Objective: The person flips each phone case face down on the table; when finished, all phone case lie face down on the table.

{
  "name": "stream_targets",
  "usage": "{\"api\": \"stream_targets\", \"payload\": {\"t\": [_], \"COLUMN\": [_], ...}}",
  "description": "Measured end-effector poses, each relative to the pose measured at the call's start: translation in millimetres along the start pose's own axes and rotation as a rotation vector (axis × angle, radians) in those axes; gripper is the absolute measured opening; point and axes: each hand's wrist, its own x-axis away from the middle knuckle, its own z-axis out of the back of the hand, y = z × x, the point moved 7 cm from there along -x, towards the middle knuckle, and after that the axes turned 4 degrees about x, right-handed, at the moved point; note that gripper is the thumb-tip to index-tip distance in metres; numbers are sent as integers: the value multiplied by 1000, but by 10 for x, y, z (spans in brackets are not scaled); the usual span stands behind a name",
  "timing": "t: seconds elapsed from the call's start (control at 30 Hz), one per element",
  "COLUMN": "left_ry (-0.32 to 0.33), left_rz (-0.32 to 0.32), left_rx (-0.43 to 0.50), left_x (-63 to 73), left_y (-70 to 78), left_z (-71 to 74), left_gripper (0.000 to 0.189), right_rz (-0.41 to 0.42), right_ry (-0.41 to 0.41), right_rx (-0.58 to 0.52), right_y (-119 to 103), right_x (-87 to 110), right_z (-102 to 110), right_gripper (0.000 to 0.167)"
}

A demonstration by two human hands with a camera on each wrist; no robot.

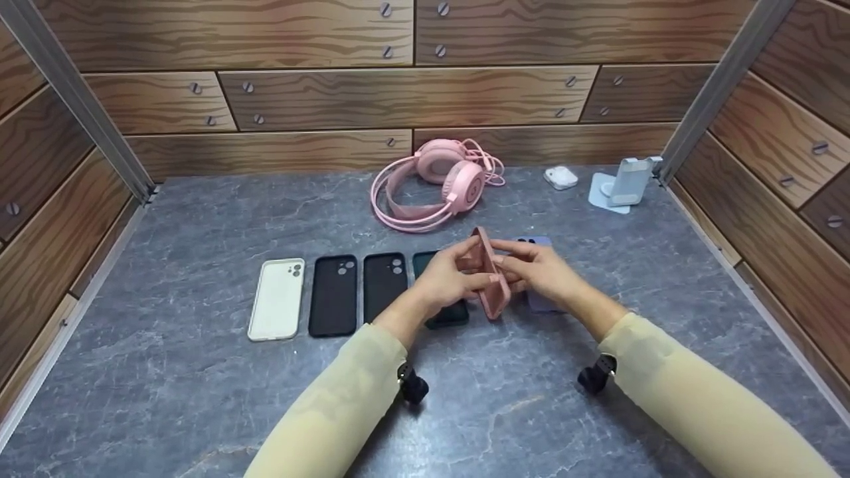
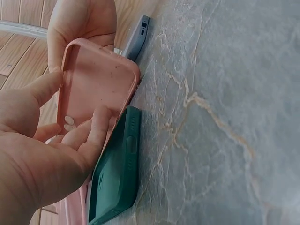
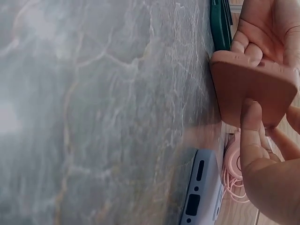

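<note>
A pink phone case point(image 1: 493, 304) stands on edge between both hands, tilted above the table. My left hand point(image 1: 439, 282) grips its open inner side; in the left wrist view, fingers lie inside the shell point(image 2: 89, 84) and the thumb is at its side edge. My right hand point(image 1: 546, 271) holds the case from the other side, a finger on its plain outer back point(image 3: 234, 93) in the right wrist view. Below the left hand lies a dark green phone case point(image 2: 115, 173), partly covered. A lavender phone case point(image 3: 204, 187) lies beneath the right hand, also partly hidden.
Left of the hands lie a white phone case point(image 1: 276, 302) and two black phone cases point(image 1: 333, 299), side by side. Behind are pink headphones point(image 1: 431, 186), a small white case point(image 1: 561, 177) and a light blue stand point(image 1: 627, 182). Wood-patterned walls point(image 1: 319, 99) enclose the grey marbled table point(image 1: 166, 385).
</note>
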Motion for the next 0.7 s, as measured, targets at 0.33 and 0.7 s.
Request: {"api": "stream_targets", "payload": {"t": [0.33, 0.7], "left_ry": [20, 6], "left_rz": [-2, -25], "left_rx": [-1, -6], "left_x": [-1, 16], "left_y": [9, 41], "left_z": [31, 32], "left_gripper": [85, 84], "right_rz": [-12, 10], "right_ry": [-24, -75], "right_rx": [-34, -58], "right_y": [-8, -9], "right_x": [-21, -22], "right_z": [-44, -73], "right_gripper": [55, 52]}}
